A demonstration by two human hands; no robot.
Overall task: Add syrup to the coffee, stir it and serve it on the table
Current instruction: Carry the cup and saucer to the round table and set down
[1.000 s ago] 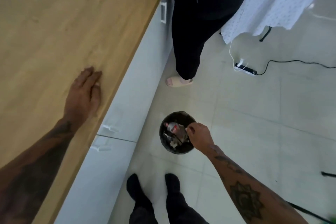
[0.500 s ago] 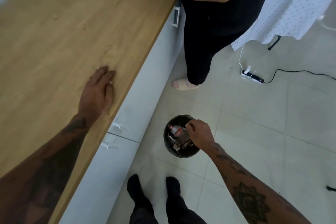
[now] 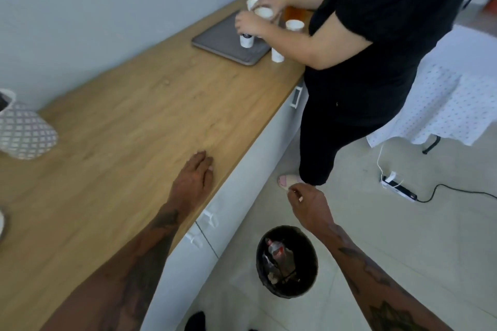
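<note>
My left hand (image 3: 192, 181) rests flat on the wooden counter (image 3: 129, 115) near its front edge, holding nothing. My right hand (image 3: 308, 203) hangs in the air above the floor, up and away from the black bin (image 3: 309, 286), fingers curled with thumb against forefinger and nothing visible in them. At the counter's far end, several white paper cups (image 3: 294, 25) stand on and beside a grey tray (image 3: 215, 40). Another person in black (image 3: 376, 48) handles cups there with both hands. An amber syrup container (image 3: 295, 13) sits behind the cups.
A patterned grey-and-white jug (image 3: 24, 131) stands at the counter's left. White drawers (image 3: 228, 209) run below the counter. A power strip with cables (image 3: 398, 191) lies on the tiled floor. A dotted white cloth (image 3: 451, 105) hangs over a rack at right.
My right hand has lifted out of the bin and moved up. My head has tilted up, bringing the tray, cups and the other person's hands into view. My left hand has stayed on the counter.
</note>
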